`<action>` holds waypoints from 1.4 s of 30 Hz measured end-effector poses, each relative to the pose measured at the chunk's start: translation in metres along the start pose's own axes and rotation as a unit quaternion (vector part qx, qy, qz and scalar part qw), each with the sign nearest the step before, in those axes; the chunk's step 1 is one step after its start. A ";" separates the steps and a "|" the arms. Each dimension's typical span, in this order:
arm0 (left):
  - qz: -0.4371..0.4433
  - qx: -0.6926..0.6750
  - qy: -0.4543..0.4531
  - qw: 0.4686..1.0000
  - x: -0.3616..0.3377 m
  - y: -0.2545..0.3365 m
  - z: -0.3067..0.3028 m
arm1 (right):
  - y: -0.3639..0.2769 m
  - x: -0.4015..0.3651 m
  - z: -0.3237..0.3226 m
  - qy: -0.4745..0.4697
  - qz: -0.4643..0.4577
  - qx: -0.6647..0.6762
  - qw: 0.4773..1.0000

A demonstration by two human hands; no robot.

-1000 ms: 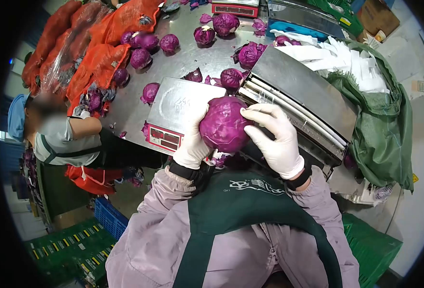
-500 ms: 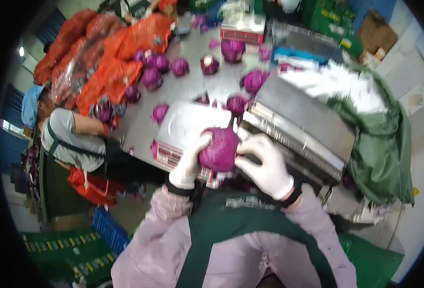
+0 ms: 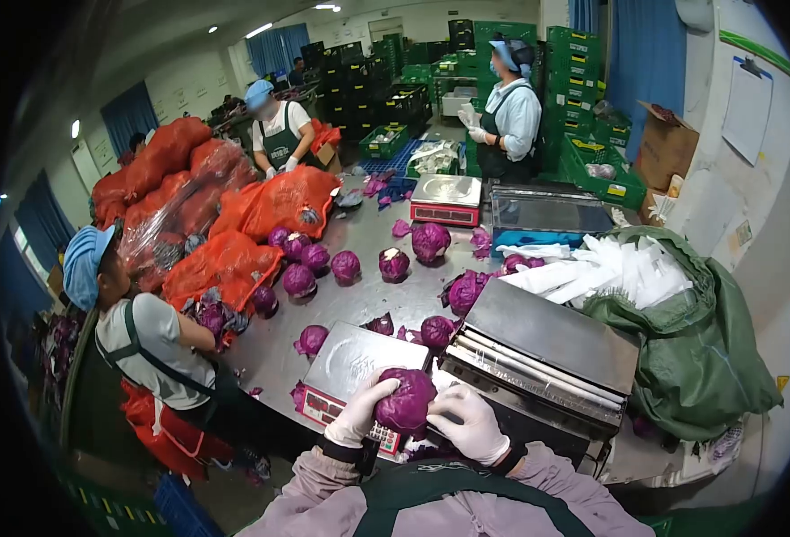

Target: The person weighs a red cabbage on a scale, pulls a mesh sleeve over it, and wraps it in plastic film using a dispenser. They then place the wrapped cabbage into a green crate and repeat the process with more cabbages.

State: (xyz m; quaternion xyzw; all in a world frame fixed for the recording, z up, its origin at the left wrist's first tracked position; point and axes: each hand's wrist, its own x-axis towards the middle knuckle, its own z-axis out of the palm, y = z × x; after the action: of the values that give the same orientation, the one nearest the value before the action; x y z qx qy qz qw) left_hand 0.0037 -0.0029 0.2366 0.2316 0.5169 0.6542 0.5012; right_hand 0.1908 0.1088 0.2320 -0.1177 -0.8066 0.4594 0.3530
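Observation:
A head of red cabbage [image 3: 406,400] is held up just over the front right of a scale with a steel pan [image 3: 359,356]. My left hand [image 3: 365,413], in a white glove, grips the cabbage from its left side. The gloved fingers of my right hand [image 3: 469,424] are curled in a pinch at its right edge; whether a loose leaf is between them I cannot make out. Another whole cabbage [image 3: 437,332] sits behind, between the scale and a wrapping machine with a flat metal top [image 3: 552,345].
Several red cabbages [image 3: 299,281] lie across the steel table [image 3: 359,309]. Orange mesh sacks [image 3: 274,208] are piled at the left. A green sack [image 3: 704,358] of white packing pieces stands right. Co-workers are at the left [image 3: 158,336], far side [image 3: 283,130] and back [image 3: 507,116].
The view has tilted up, so the room behind the table now shows. My hands still hold the cabbage by the scale, lower in the picture.

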 end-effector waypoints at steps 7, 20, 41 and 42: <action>-0.013 -0.022 0.008 1.000 -0.001 -0.006 0.002 | -0.010 -0.003 0.001 0.032 -0.020 -0.022 0.999; -0.040 -0.119 -0.005 0.992 -0.012 0.004 0.003 | -0.019 0.010 -0.001 -0.012 -0.066 -0.031 0.997; -0.032 -0.512 0.098 0.853 -0.015 -0.019 -0.019 | 0.062 -0.057 0.013 -0.330 0.062 -0.226 0.914; -0.029 -0.511 0.097 0.854 -0.015 -0.019 -0.020 | 0.056 -0.051 0.012 -0.290 0.027 -0.255 0.922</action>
State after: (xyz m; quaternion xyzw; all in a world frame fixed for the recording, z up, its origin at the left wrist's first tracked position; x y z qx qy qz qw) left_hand 0.0016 -0.0260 0.2154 -0.1369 0.1625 0.8302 0.5154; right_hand 0.2126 0.1057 0.1581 -0.0874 -0.9600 0.2613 0.0493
